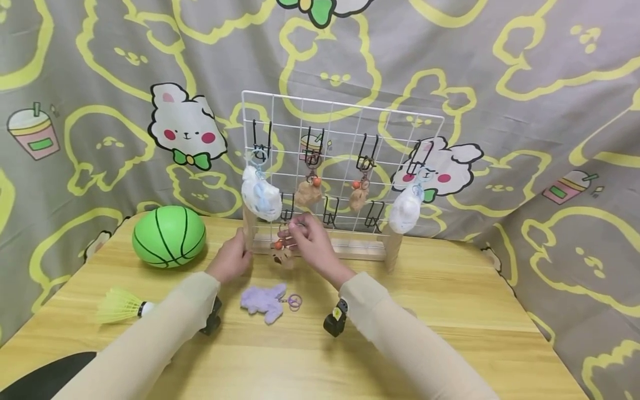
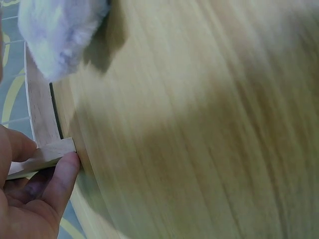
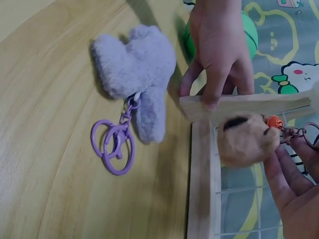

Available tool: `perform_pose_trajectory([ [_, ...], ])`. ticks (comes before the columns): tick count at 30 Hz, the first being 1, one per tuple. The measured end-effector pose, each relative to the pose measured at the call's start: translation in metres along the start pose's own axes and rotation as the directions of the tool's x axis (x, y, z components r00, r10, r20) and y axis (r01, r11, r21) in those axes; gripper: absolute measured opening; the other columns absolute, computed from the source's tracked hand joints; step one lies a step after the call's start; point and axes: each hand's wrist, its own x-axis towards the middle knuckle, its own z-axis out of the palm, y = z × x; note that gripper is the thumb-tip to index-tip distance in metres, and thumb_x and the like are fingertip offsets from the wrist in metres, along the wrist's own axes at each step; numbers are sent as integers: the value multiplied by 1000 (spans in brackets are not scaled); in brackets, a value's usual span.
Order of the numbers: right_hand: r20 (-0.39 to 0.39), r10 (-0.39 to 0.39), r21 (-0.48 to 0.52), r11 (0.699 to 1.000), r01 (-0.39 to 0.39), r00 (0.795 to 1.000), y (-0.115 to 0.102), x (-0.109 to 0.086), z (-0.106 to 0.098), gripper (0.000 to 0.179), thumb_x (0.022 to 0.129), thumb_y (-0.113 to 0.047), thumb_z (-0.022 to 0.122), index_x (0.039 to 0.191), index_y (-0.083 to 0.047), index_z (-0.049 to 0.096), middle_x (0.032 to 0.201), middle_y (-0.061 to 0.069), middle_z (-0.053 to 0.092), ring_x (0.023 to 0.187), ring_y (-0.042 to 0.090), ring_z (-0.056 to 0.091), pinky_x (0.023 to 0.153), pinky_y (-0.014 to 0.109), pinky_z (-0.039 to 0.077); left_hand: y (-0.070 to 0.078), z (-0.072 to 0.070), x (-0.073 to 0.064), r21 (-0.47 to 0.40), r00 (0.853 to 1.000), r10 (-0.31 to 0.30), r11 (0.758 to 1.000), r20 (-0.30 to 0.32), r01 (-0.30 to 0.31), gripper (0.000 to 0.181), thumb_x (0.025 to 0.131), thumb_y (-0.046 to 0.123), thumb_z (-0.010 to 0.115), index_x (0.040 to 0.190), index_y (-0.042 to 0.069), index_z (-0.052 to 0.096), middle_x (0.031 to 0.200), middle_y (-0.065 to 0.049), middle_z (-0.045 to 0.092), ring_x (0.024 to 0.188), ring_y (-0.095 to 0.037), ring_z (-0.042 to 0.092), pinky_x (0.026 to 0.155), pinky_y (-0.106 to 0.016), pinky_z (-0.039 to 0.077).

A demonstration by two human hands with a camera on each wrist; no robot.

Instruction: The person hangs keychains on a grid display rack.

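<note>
My left hand [image 1: 231,258] grips the left wooden post [image 3: 234,108] of a white wire grid rack [image 1: 345,105], its thumb and fingers on either side in the left wrist view. My right hand [image 1: 314,241] is at the lower left black hook and pinches the metal ring of a brown plush keychain [image 3: 244,142] with an orange bell. The plush hangs below the fingers, in front of the grid. Whether the ring is on the hook cannot be told. On the table nearby lies a purple plush keychain [image 1: 262,300] with purple rings.
Along the upper hooks hang a white plush [image 1: 262,194], two brown plushes [image 1: 308,193] and another white plush [image 1: 405,211]. To the left sit a green ball [image 1: 170,236] and a yellow shuttlecock [image 1: 120,305]. A black object [image 1: 50,375] lies at the front left edge.
</note>
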Motion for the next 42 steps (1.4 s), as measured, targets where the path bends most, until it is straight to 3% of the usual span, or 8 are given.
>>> perform_pose_trajectory([
  [4, -16, 22, 5, 1000, -22, 1000, 5, 0, -2, 19, 110, -7, 46, 121, 7, 50, 116, 36, 72, 106, 46, 74, 89, 41, 66, 2, 1, 3, 1, 1000, -9, 1000, 8, 9, 47, 99, -3, 50, 141, -15, 33, 131, -45, 58, 114, -55, 65, 94, -58, 61],
  [10, -2, 40, -30, 999, -40, 999, 8, -1, -4, 19, 109, -5, 49, 121, 8, 52, 116, 36, 72, 106, 46, 74, 91, 40, 65, 3, -1, 1, 10, 1000, -3, 1000, -6, 3, 43, 98, -3, 52, 136, -14, 35, 124, -44, 61, 100, -48, 69, 81, -52, 63],
  [15, 15, 32, -126, 992, -30, 999, 17, -8, -12, 16, 106, -4, 52, 116, 8, 56, 114, 30, 75, 102, 43, 75, 79, 28, 63, 5, -2, 0, 7, 1000, 0, 1000, -10, 0, 43, 98, -3, 51, 136, -14, 35, 123, -44, 61, 95, -45, 69, 76, -49, 63],
  [19, 93, 54, -185, 982, -36, 994, 25, -20, -20, 15, 103, -2, 56, 115, 6, 61, 114, 28, 72, 100, 44, 71, 78, 30, 62, 5, -1, 0, -6, 1000, -6, 1000, 0, 6, 46, 97, -3, 50, 138, -14, 34, 126, -44, 60, 94, -43, 69, 75, -48, 63],
  [22, 204, 94, -257, 966, -40, 974, 33, -32, -24, 17, 102, -4, 59, 116, 2, 65, 114, 23, 71, 100, 37, 69, 85, 30, 63, 5, 0, 0, -1, 1000, 3, 1000, 1, -3, 46, 96, -3, 51, 137, -14, 34, 125, -44, 60, 97, -46, 69, 79, -52, 63],
  [28, 418, 148, -392, 920, 31, 897, 44, -52, -27, 21, 99, -9, 67, 120, -6, 68, 112, 8, 73, 100, 11, 64, 91, 19, 55, 1, 1, 1, 21, 1000, 19, 1000, -18, -18, 43, 96, -2, 52, 134, -13, 36, 124, -43, 62, 104, -50, 68, 87, -59, 61],
  [34, 527, 155, -467, 874, 132, 835, 47, -60, -26, 30, 93, -14, 76, 122, -9, 69, 118, 6, 70, 103, 12, 59, 94, 22, 51, 0, 1, 0, 13, 1000, 13, 1000, -19, -13, 46, 96, -1, 52, 137, -13, 35, 128, -45, 60, 107, -52, 68, 88, -59, 61],
  [42, 520, 170, -512, 846, 146, 837, 50, -64, -26, 31, 90, -13, 79, 120, -8, 70, 108, 5, 60, 96, 10, 52, 89, 19, 49, 6, -2, -1, -3, 1000, 2, 1000, -13, -2, 49, 96, -2, 51, 140, -14, 33, 132, -46, 57, 112, -54, 66, 92, -60, 60],
])
